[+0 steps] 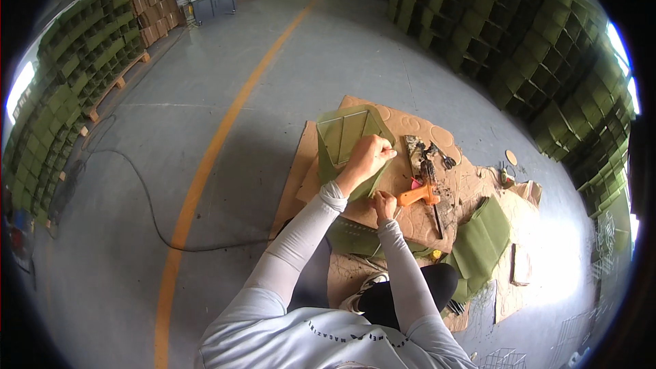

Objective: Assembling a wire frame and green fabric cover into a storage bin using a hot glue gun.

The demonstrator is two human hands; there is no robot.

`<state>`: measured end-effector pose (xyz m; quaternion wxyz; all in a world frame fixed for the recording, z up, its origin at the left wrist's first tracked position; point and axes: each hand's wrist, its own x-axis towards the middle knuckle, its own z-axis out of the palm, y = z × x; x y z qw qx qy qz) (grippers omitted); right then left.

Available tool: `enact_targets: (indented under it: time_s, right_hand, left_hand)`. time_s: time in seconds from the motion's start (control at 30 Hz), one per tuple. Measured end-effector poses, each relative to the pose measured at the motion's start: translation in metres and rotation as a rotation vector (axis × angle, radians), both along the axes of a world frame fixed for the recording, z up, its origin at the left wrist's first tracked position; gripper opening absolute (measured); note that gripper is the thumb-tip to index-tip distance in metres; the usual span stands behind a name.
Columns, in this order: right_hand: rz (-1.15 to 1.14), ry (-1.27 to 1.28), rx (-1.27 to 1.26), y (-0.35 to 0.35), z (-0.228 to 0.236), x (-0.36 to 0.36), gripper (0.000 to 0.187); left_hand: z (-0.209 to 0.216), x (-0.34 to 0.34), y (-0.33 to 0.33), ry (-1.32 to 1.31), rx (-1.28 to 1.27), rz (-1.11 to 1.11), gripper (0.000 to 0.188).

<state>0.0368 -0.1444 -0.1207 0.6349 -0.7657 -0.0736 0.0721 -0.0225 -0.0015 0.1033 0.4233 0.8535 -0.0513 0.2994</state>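
Note:
A green fabric box with a thin wire frame inside stands on cardboard in front of me. My left hand is over its right side, fingers pinched together; anything between them is too small to make out. Nearer to me, my right hand is closed at the box's near right corner, where the green edge seems to run into its fingers. Just right of that hand lies an orange glue gun, its nozzle end among dark residue. Black-handled scissors rest farther back.
Cardboard sheets lie under the work. Green fabric pieces are on my right. A black cable crosses the floor at left, past a yellow line. Stacked green boxes line the right side, with more stacks at left.

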Motion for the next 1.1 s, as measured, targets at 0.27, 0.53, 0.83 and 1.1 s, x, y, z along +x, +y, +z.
enact_targets:
  time_s: [0.27, 0.53, 0.83, 1.1]
  right_hand:
    - [-0.005, 0.639, 0.367, 0.019, 0.012, -0.003, 0.029]
    - [0.175, 0.408, -0.245, 0.002, -0.005, 0.041, 0.029]
    - [-0.371, -0.425, -0.346, -0.063, 0.002, 0.016, 0.025]
    - [-0.261, 0.178, 0.040, -0.137, -0.019, 0.077, 0.040]
  left_hand:
    - [0.000, -0.011, 0.005, 0.099, 0.010, -0.028, 0.023]
    - [0.001, -0.013, -0.021, 0.088, -0.012, -0.079, 0.023]
    - [0.002, -0.016, -0.028, 0.134, 0.069, -0.089, 0.021]
    - [0.036, -0.015, -0.030, 0.143, 0.345, -0.066, 0.025]
